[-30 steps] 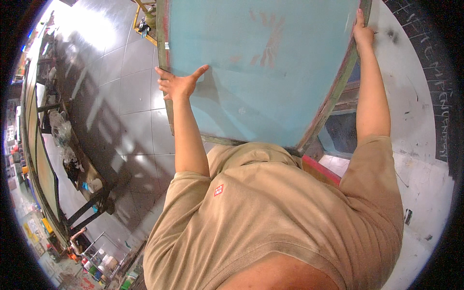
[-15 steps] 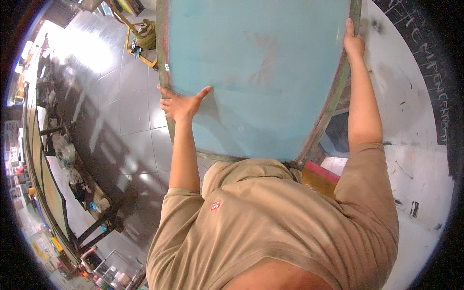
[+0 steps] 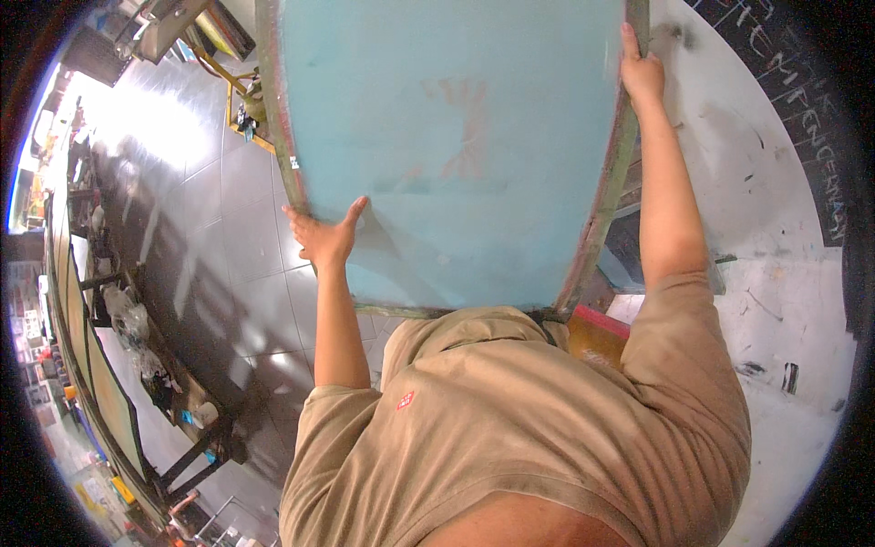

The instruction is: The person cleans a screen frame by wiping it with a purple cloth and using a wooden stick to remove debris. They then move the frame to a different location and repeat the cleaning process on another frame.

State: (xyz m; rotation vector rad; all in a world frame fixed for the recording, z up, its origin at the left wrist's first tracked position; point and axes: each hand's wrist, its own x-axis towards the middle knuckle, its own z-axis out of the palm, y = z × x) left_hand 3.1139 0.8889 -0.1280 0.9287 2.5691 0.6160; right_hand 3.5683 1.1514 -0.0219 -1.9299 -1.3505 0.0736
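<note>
A large screen-printing frame (image 3: 392, 137) with pale blue mesh and worn greenish, red-edged sides stands in front of my body, its lower edge close to my waist. A faint reddish mark shows on the mesh. My left hand (image 3: 324, 239) holds the left side, thumb lying over the mesh and fingers round the outer edge. Higher up, my right hand (image 3: 644, 77) is closed on the right side, thumb pointing up along it. The frame's top runs out of the picture.
A white wall (image 3: 729, 182) with dark smudges rises at the right, beside a black chalk-lettered board (image 3: 802, 118). Grey floor tiles (image 3: 246, 228) lie at the left. A long cluttered bench (image 3: 146, 346) stands beyond them. Near my right hip is a red-and-yellow block (image 3: 597, 333).
The frame and both hands have shifted left in the picture. My left hand sits lower than before, and my right hand is slightly higher. Both keep their hold.
</note>
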